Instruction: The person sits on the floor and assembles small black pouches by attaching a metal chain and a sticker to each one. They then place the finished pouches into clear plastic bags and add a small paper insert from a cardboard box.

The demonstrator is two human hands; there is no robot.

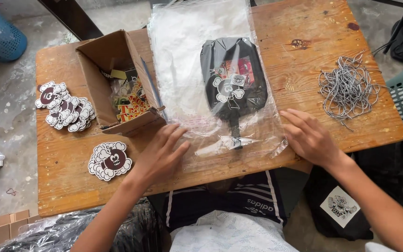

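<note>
Clear plastic bag [197,60] lies flat mid-worktop [304,28], long axis running from far edge to near edge, with a black pouch [233,77] sealed inside toward its right half. Left hand [160,154] rests palm-down on the bag's near-left corner, fingers [176,135] spread and flat, pinching nothing; right hand [309,137] lies flat at the near-right corner, fingers together, pointing left onto the bag's edge. Both hands sit nearer than the pouch, about equally close; open cardboard box [113,79] stands left, bead chains [348,88] right, stickers [109,160] near the left edge.
</note>
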